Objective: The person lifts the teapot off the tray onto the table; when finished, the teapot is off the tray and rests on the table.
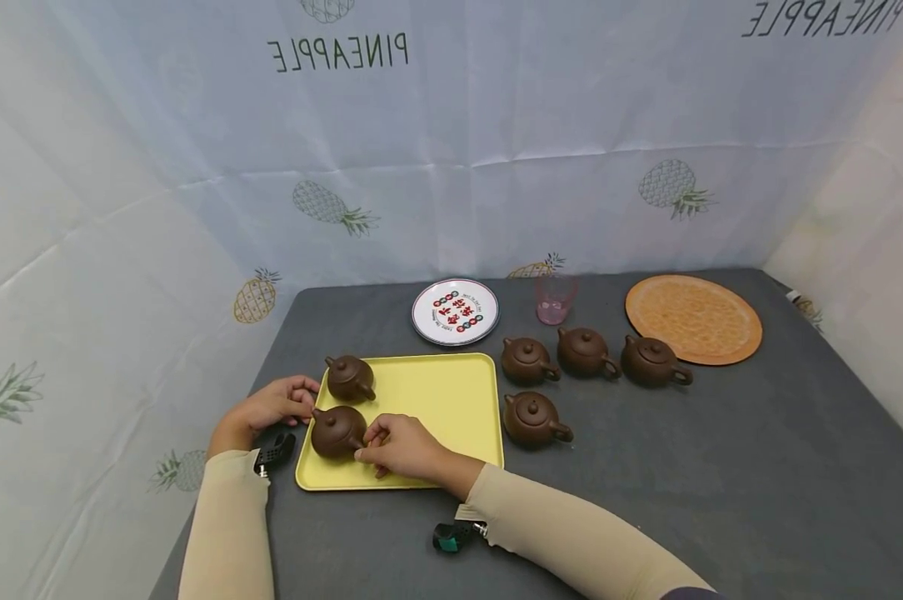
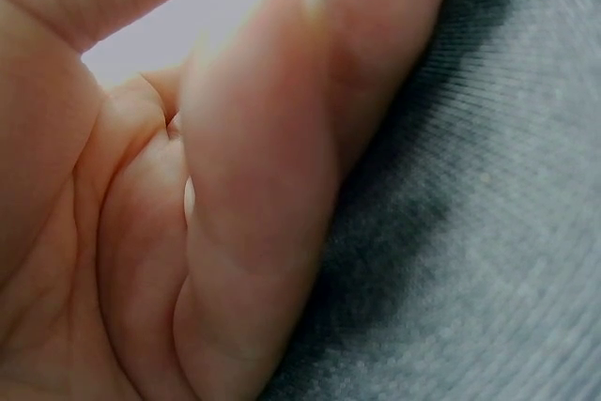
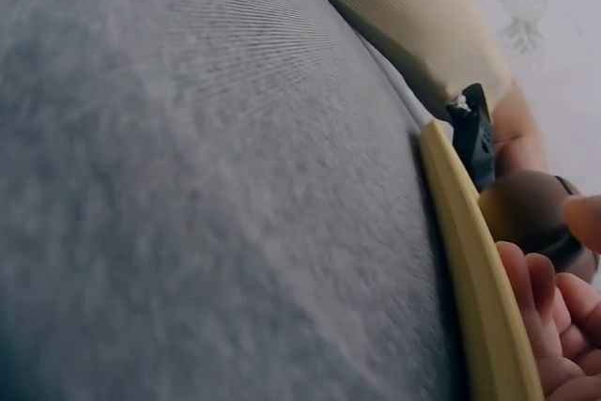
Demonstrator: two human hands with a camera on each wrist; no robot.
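Observation:
A yellow tray [image 1: 429, 400] carries two dark brown teapots at its left side. My right hand [image 1: 406, 450] pinches the handle of the nearer teapot [image 1: 336, 432], which sits in the tray's near left part. Behind it stands the other teapot [image 1: 350, 379], untouched. At the tray's left rim my left hand [image 1: 275, 402] grips the edge with bent fingers, close to the nearer teapot's spout. The left wrist view shows curled fingers [image 2: 254, 194] over grey cloth; their tips are out of frame. In the right wrist view, the held teapot [image 3: 531, 213] is partly hidden by fingers.
Right of the tray stand several more brown teapots, among them a near one [image 1: 532, 419] and a far right one [image 1: 652, 362]. Behind are a white patterned plate [image 1: 451, 313], a pink clear cup [image 1: 555, 302] and a round orange-brown mat [image 1: 695, 321]. Grey cloth [image 1: 646, 483] covers the table.

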